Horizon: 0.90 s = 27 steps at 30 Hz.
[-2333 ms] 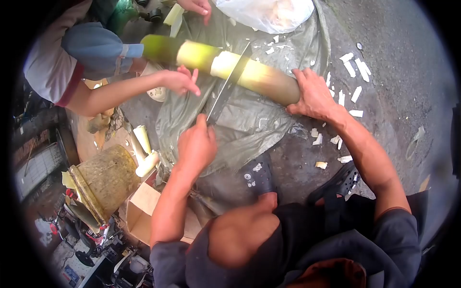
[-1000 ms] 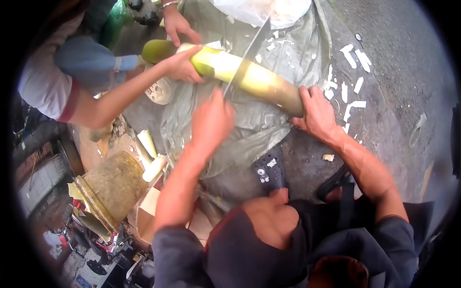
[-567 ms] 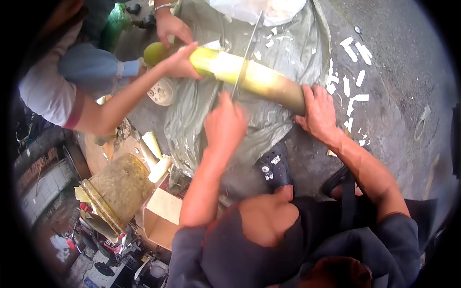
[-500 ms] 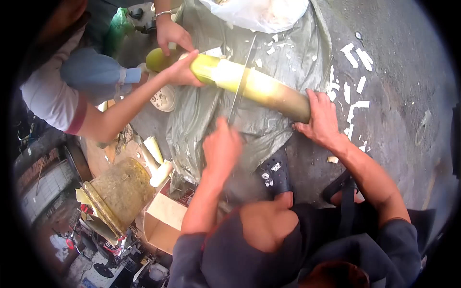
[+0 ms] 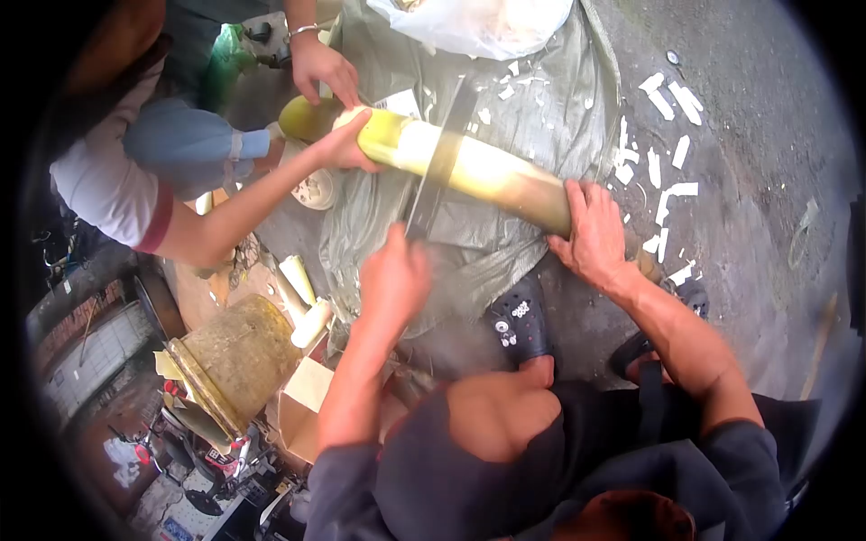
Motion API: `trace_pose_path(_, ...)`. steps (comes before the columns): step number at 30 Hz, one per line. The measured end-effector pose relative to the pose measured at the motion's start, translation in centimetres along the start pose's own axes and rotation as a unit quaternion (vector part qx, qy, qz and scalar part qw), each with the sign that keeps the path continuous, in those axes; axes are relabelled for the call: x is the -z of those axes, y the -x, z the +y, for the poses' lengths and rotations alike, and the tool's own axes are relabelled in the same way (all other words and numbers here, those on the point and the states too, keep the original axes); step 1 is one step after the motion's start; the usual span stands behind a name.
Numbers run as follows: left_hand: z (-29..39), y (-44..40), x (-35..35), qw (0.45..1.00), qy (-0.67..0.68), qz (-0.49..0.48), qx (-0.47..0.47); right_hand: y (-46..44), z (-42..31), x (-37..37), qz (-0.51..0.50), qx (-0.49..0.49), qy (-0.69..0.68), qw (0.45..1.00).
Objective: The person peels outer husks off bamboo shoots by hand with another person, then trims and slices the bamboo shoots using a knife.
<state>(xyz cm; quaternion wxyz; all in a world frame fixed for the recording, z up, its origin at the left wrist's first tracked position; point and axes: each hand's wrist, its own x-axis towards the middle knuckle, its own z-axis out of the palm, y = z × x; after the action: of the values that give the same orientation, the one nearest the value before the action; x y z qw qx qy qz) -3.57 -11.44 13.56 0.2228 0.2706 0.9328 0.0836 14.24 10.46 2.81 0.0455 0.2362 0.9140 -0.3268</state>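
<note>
Left hand (image 5: 394, 278): we note it closed on the long blade (image 5: 437, 169).
Right hand (image 5: 592, 230): we note it gripping the stalk (image 5: 505, 178), right end.
Long blade: across the stalk.

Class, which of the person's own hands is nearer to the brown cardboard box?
Left. The left hand, holding the long grey metal blade, is beyond the box and to its right; the right hand, on the thick yellow-green cylindrical stalk, is farther right.
</note>
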Motion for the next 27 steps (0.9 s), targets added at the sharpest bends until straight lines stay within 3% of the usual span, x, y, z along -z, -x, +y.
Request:
trace_pose_path(7, 3.6, -5.3, 1.4, 0.999, -0.023, -0.033, 0.0, 0.4, 0.2, -1.0, 0.034, 0.024, 0.012, 0.999)
trace_pose_path(14, 1.2, -1.2, 3.4, 0.993, -0.068, -0.09, 0.037, 0.5, -0.3, -1.3, 0.054, 0.023, 0.025, 0.998)
trace_pose_path(20, 6.8, -8.7, 1.8, 0.993, -0.084, -0.047, -0.066, 0.4, 0.2, -1.0, 0.041, 0.029, 0.03, 0.998)
trace_pose_path(27, 1.4, 0.1, 3.6, 0.989, -0.087, -0.106, 0.053, 2.2, -0.7, -1.5, 0.023, 0.025, 0.029, 0.999)
